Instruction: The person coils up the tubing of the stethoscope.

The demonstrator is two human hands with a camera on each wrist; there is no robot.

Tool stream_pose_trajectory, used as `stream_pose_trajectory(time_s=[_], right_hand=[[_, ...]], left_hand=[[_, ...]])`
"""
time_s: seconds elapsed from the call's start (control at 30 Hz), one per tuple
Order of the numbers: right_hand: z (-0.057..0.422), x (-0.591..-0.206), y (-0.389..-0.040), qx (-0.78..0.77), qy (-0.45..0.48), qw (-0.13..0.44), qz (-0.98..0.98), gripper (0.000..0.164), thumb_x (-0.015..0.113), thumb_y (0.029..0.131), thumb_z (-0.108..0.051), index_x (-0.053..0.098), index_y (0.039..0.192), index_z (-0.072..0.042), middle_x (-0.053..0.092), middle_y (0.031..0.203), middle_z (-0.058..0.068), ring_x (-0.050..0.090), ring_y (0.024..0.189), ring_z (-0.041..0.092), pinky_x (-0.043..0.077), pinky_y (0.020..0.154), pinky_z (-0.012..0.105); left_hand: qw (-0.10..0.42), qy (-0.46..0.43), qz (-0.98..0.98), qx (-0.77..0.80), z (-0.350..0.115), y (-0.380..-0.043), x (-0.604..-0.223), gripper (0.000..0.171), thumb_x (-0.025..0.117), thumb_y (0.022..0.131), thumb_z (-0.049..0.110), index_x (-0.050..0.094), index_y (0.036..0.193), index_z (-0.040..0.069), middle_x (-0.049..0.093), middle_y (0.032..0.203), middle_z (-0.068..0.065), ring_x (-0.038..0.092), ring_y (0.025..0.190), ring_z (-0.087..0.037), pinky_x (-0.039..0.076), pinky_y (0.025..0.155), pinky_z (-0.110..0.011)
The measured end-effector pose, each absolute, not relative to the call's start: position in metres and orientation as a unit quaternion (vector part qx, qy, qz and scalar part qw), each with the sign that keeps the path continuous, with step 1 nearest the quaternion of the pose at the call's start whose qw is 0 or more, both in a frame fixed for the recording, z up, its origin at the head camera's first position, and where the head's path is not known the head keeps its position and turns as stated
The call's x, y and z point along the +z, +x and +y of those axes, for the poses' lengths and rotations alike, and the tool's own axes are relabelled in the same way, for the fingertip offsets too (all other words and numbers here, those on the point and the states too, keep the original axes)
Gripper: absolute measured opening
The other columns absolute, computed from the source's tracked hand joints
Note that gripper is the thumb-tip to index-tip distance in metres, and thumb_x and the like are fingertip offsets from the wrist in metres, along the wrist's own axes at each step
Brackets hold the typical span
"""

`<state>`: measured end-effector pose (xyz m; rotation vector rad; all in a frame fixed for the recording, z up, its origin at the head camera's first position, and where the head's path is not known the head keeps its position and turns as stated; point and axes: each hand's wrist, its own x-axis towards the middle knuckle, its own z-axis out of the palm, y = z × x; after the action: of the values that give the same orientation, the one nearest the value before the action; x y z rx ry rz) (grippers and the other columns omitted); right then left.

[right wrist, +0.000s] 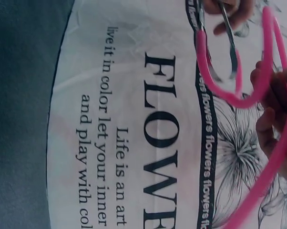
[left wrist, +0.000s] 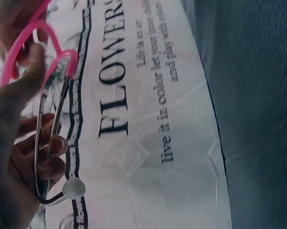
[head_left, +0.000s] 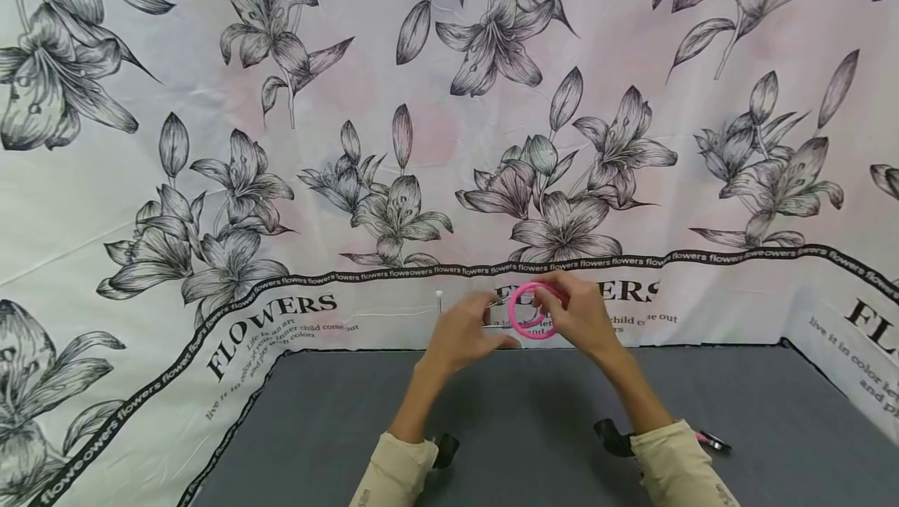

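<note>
A stethoscope with pink tubing point(head_left: 515, 318) is held up in front of me between both hands, above the table's far edge. My left hand point(head_left: 460, 331) grips its metal ear tubes point(left wrist: 37, 148), fingers curled round them in the left wrist view. A whitish ear tip point(left wrist: 74, 188) sticks out below those fingers. My right hand point(head_left: 581, 313) pinches the pink tubing, which bends in a loop by the fingertips. In the right wrist view, a length of the tubing point(right wrist: 272, 174) runs down past the right hand point(right wrist: 272, 119).
The dark grey table point(head_left: 520, 429) lies below the hands. On it, beside the right sleeve, shows a small pink and metal piece point(head_left: 715, 441). A white cloth with printed flowers point(head_left: 393, 210) hangs behind the table. Black wrist devices point(head_left: 612, 438) sit by both cuffs.
</note>
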<state>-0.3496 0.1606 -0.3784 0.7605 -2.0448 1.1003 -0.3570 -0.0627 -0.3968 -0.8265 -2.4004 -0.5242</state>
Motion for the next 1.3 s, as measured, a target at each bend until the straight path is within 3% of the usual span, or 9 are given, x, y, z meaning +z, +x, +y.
stream_pose_trajectory(time_s=[0.23, 0.53, 0.77, 0.97, 1.13, 1.3], right_hand=[[0.147, -0.384, -0.349, 0.405, 0.280, 0.362, -0.791, 0.013, 0.072, 0.095, 0.000, 0.071, 0.108, 0.000, 0.077, 0.075, 0.010, 0.070, 0.059, 0.022, 0.042, 0.048, 0.017], [0.149, -0.390, -0.347, 0.426, 0.281, 0.321, -0.798, 0.018, 0.067, 0.099, -0.001, 0.068, 0.116, 0.005, 0.077, 0.078, 0.012, 0.074, 0.065, 0.028, 0.052, 0.052, 0.022], [0.160, -0.389, -0.350, 0.425, 0.280, 0.332, -0.794, 0.016, 0.067, 0.101, -0.003, 0.066, 0.115, 0.002, 0.077, 0.080, 0.012, 0.074, 0.064, 0.025, 0.051, 0.051, 0.018], [0.162, -0.391, -0.347, 0.420, 0.278, 0.326, -0.800, 0.016, 0.065, 0.103, -0.008, 0.066, 0.116, 0.000, 0.077, 0.083, 0.012, 0.074, 0.066, 0.025, 0.052, 0.051, 0.023], [0.163, -0.388, -0.346, 0.404, 0.273, 0.347, -0.801, 0.015, 0.068, 0.101, -0.008, 0.068, 0.115, -0.002, 0.078, 0.082, 0.009, 0.061, 0.056, 0.009, 0.043, 0.044, 0.024], [0.163, -0.384, -0.348, 0.382, 0.270, 0.377, -0.800, 0.015, 0.072, 0.097, -0.006, 0.070, 0.113, -0.004, 0.075, 0.080, 0.007, 0.048, 0.057, 0.001, 0.042, 0.048, 0.022]], left_hand=[[0.258, -0.294, -0.901, -0.186, -0.051, -0.352, -0.400, 0.061, 0.083, 0.079, 0.064, 0.065, 0.105, 0.012, 0.058, 0.085, 0.003, 0.047, 0.074, -0.007, 0.035, 0.061, -0.017], [0.280, -0.267, -0.903, -0.188, -0.055, -0.351, -0.410, 0.048, 0.088, 0.081, 0.050, 0.062, 0.098, 0.013, 0.056, 0.083, 0.001, 0.043, 0.069, -0.005, 0.032, 0.056, -0.015], [0.287, -0.276, -0.897, -0.192, -0.053, -0.357, -0.409, 0.045, 0.086, 0.085, 0.043, 0.067, 0.110, 0.010, 0.059, 0.082, 0.002, 0.043, 0.068, -0.004, 0.031, 0.057, -0.014], [0.278, -0.280, -0.898, -0.197, -0.055, -0.356, -0.411, 0.046, 0.088, 0.084, 0.037, 0.070, 0.115, 0.009, 0.059, 0.079, 0.002, 0.040, 0.065, -0.002, 0.030, 0.056, -0.015], [0.280, -0.288, -0.894, -0.196, -0.056, -0.354, -0.407, 0.047, 0.088, 0.084, 0.035, 0.069, 0.118, 0.010, 0.061, 0.079, 0.002, 0.042, 0.065, -0.002, 0.031, 0.056, -0.015], [0.277, -0.279, -0.900, -0.189, -0.056, -0.353, -0.401, 0.068, 0.088, 0.083, 0.037, 0.059, 0.140, 0.015, 0.073, 0.087, 0.002, 0.052, 0.068, -0.002, 0.037, 0.058, -0.013]])
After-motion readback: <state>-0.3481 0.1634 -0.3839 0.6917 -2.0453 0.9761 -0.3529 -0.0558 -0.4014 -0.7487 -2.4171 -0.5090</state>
